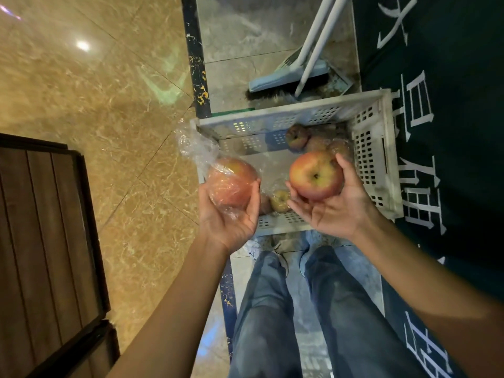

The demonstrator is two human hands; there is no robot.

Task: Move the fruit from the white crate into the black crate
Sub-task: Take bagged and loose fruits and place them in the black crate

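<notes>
Apples [316, 175], 1 gripped in left hand [229, 219], 1 in right hand [335, 211], hang over white crate [286, 115] on grey floor [231, 75].

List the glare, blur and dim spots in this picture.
Head view: a lamp's glare spot sits on the glossy floor; the bare apple in the right hand is sharp and evenly lit; the wrapped apple in the left hand glints through its plastic; fruit deep in the white crate is dim and soft; the forearms near the bottom edge are blurred.

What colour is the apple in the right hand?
Red with yellow patches, in the head view: apple, right hand.
</notes>
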